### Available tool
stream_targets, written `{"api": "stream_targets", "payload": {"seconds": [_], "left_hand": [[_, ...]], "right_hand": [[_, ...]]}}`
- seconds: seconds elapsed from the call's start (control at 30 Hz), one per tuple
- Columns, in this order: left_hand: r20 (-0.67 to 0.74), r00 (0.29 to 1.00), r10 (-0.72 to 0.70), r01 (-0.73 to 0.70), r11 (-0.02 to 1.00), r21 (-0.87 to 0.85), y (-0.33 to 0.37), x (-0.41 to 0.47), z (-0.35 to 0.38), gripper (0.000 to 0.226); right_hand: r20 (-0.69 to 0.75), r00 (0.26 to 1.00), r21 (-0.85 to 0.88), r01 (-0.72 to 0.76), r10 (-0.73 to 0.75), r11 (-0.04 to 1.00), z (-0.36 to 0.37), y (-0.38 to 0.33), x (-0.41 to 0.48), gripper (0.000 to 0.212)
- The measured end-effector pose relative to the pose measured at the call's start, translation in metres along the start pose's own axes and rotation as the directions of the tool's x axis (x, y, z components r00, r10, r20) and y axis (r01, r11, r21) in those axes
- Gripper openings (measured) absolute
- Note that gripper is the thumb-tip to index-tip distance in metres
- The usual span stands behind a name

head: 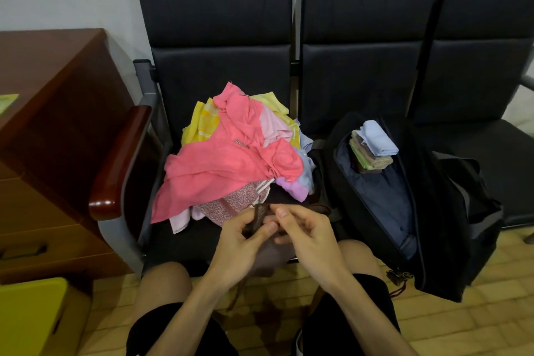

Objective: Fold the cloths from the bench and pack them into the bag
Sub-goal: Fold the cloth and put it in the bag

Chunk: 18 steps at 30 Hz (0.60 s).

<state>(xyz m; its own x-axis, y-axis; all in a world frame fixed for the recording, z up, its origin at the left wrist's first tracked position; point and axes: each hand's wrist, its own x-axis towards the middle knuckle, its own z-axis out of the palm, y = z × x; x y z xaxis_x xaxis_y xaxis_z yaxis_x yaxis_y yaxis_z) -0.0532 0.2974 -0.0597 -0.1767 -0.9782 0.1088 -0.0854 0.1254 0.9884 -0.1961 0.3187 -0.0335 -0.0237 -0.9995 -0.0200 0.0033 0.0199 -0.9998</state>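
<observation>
Left hand [239, 243] & right hand [306, 237] fingers [289, 218] both pinch brown cloth [258, 218] at counter [179, 243] edge, prob mid-fold. Pile [231, 153] just behind; bag [450, 205] to right w/ folded stack [372, 147]. Next: finish fold, carry to stack.

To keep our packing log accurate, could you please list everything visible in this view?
bench: one, black, three seats, by wall
loose cloths: one pile, pink, yellow, lilac, blue, left seat
bag: one, black, open, middle seat
folded cloths: one stack, blue on top, inside bag
brown cloth: one, between the hands
desk: one, reddish wood, left of bench
box: one, yellow, lower left
hands: two, left hand and right hand, both pinching brown cloth
</observation>
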Motion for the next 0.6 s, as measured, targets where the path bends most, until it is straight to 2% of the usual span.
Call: {"api": "stream_targets", "payload": {"seconds": [0.1, 0.17, 0.23, 0.27, 0.3, 0.33, 0.37, 0.4, 0.43, 0.47, 0.5, 0.53, 0.57, 0.6], "left_hand": [[0.08, 0.997, 0.015, -0.019, 0.999, 0.045, 0.003, 0.002, 0.0, 0.02], [0.074, 0.997, 0.036, -0.04, 0.997, 0.061, 0.0, 0.005, -0.001, 0.018], [0.025, 1.0, 0.017, -0.019, 0.999, 0.046, 0.001, 0.008, -0.005, 0.046], [0.013, 1.0, 0.013, -0.014, 0.999, 0.031, 0.004, 0.011, -0.006, 0.052], [0.007, 1.0, 0.021, -0.021, 1.0, 0.012, 0.007, 0.013, -0.007, 0.048], [0.02, 0.999, 0.036, -0.035, 0.999, -0.005, 0.01, 0.015, -0.009, 0.044], [0.043, 0.998, 0.052, -0.052, 0.999, -0.01, 0.014, 0.017, -0.008, 0.045], [0.069, 0.995, 0.07, -0.069, 0.997, -0.018, 0.018, 0.018, -0.007, 0.052], [0.096, 0.992, 0.087, -0.085, 0.996, -0.015, 0.02, 0.019, -0.006, 0.06], [0.11, 0.99, 0.093, -0.093, 0.996, -0.001, 0.022, 0.02, -0.005, 0.062], [0.096, 0.99, 0.106, -0.108, 0.994, 0.015, 0.024, 0.021, -0.004, 0.053], [0.044, 0.991, 0.127, -0.129, 0.991, 0.047, 0.028, 0.022, -0.003, 0.036], [-0.059, 0.986, 0.154, -0.148, 0.984, 0.1, 0.028, 0.024, -0.003, 0.03], [-0.175, 0.967, 0.187, -0.16, 0.975, 0.155, 0.029, 0.026, -0.003, 0.034]], "right_hand": [[-0.033, 0.999, 0.066, 0.021, -0.019, 0.998, -0.009, 0.001, -0.001, 0.015], [-0.1, 0.994, 0.085, 0.055, -0.046, 0.995, -0.018, 0.0, -0.003, 0.009], [-0.238, 0.968, 0.019, 0.082, -0.075, 0.996, -0.029, 0.007, -0.003, 0.01], [-0.302, 0.949, -0.03, 0.081, -0.086, 0.996, -0.036, 0.012, -0.002, 0.021], [-0.329, 0.94, -0.062, 0.071, -0.087, 0.996, -0.042, 0.018, -0.003, 0.038], [-0.298, 0.952, -0.085, 0.039, -0.062, 0.996, -0.048, 0.024, -0.003, 0.059], [-0.206, 0.979, -0.079, -0.018, 0.001, 0.997, -0.053, 0.027, -0.003, 0.077], [-0.076, 0.993, -0.048, -0.093, 0.089, 0.995, -0.056, 0.026, -0.005, 0.085], [0.063, 0.983, -0.015, -0.169, 0.17, 0.985, -0.058, 0.025, -0.006, 0.079], [0.177, 0.961, -0.001, -0.218, 0.215, 0.976, -0.06, 0.025, -0.007, 0.063], [0.208, 0.952, 0.0, -0.231, 0.226, 0.973, -0.06, 0.021, -0.006, 0.043], [0.172, 0.959, 0.022, -0.232, 0.225, 0.972, -0.06, 0.017, -0.006, 0.027], [0.117, 0.971, 0.102, -0.221, 0.209, 0.97, -0.06, 0.015, -0.005, 0.018], [0.055, 0.98, 0.202, -0.201, 0.193, 0.959, -0.059, 0.011, -0.001, 0.017]]}}
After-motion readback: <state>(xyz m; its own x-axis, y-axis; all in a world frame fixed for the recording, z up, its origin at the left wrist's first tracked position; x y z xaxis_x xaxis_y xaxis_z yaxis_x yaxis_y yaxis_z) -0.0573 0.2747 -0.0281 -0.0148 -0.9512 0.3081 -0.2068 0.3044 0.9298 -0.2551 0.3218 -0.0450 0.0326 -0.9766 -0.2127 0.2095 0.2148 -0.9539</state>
